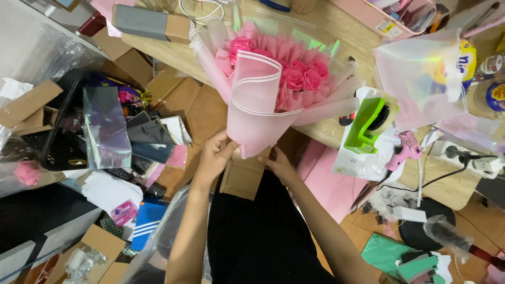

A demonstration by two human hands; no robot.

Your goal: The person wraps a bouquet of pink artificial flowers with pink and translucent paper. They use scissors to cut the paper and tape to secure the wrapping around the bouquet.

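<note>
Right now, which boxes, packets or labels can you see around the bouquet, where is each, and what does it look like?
Grey and brown carton: long box, top left on the table.
Blue box with white stripes: on the floor, lower left.
Small pink packet: beside the blue box.
Yellow label: on the pink tray's rim, top right.
Open brown cardboard box: bottom left corner.

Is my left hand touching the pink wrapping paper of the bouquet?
Touching. The head view shows the left hand with its fingers pressed against the lower edge of the pink wrapping paper, no gap between them.
</note>
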